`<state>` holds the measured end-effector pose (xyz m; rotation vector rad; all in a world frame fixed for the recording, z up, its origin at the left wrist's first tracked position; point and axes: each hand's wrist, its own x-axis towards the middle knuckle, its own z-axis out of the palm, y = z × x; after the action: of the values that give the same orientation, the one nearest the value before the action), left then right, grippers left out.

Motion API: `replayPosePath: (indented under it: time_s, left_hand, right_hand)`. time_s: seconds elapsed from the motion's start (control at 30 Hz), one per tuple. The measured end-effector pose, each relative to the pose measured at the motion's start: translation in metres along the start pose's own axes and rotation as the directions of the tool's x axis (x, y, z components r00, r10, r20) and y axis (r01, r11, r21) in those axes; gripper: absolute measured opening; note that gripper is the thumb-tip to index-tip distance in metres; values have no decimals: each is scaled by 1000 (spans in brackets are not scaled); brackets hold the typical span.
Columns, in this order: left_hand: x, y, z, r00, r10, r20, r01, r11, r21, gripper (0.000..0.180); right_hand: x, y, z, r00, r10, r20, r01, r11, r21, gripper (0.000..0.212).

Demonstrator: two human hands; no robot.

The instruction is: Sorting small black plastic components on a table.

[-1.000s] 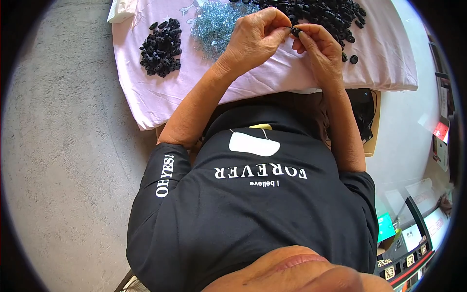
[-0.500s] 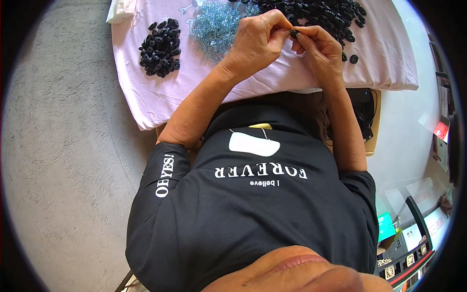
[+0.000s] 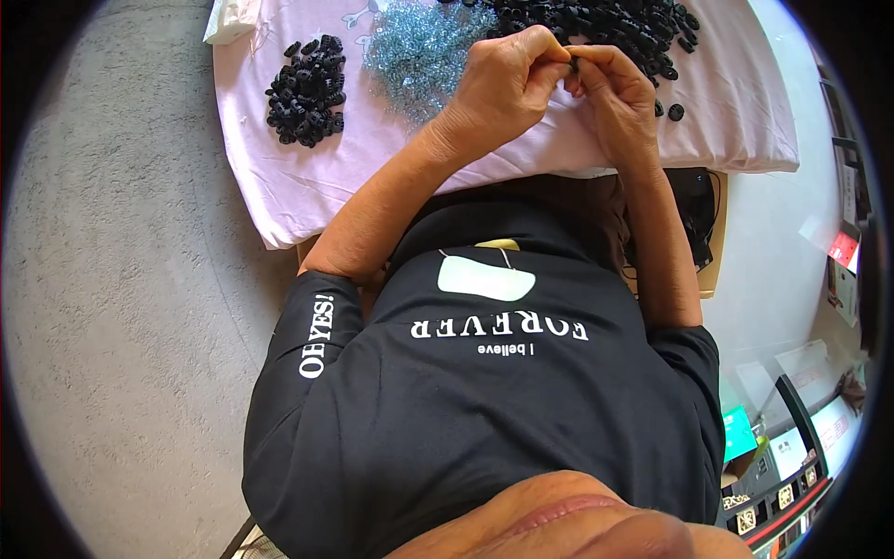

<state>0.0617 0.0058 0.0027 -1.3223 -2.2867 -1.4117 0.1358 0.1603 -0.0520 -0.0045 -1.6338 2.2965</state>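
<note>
Above the near part of the cloth, my left hand (image 3: 510,82) and my right hand (image 3: 622,104) meet with thumbs and forefingers pinched together. Between the fingertips is a small black round part (image 3: 574,64), mostly covered by them. Just beyond my left hand lies a heap of small clear bluish pieces (image 3: 419,58). Past my right hand spreads a large pile of black ring-like parts (image 3: 633,30), partly hidden by the hands. One loose black part (image 3: 675,112) rests right of my right wrist. A smaller pile of black ridged parts (image 3: 305,93) sits at the left.
A pale pink cloth (image 3: 736,112) covers the table, its near edge hanging in front of me. A white box (image 3: 231,20) stands at the far left corner. On the right, boxes and goods (image 3: 787,456) line the floor side.
Both hands have shifted slightly, the left a little to the right. The fingertips have closed further over the black part, which shows less now.
</note>
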Motion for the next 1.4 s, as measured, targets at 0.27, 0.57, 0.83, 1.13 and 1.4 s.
replayPosePath:
  time_s: [0.27,0.57,0.83,1.13,1.4]
  left_hand:
    - [8,-1,-16,951,-144,272,193,967,-163,24]
    - [15,-13,-17,946,54,319,-14,992,-127,39]
    - [16,-16,-14,945,160,285,-143,986,-82,39]
    - [11,-15,-7,957,211,198,-208,977,-38,32]
    - [4,-22,-30,997,59,-45,-56,995,78,31]
  right_hand:
    - [1,-8,-1,998,55,27,-57,994,96,29]
    - [0,-13,-1,993,108,41,-111,991,78,34]
    - [0,-11,1,992,126,24,-128,989,79,36]
    - [-2,-11,0,985,146,96,-157,979,131,37]
    - [-2,-7,2,995,95,32,-97,993,69,31]
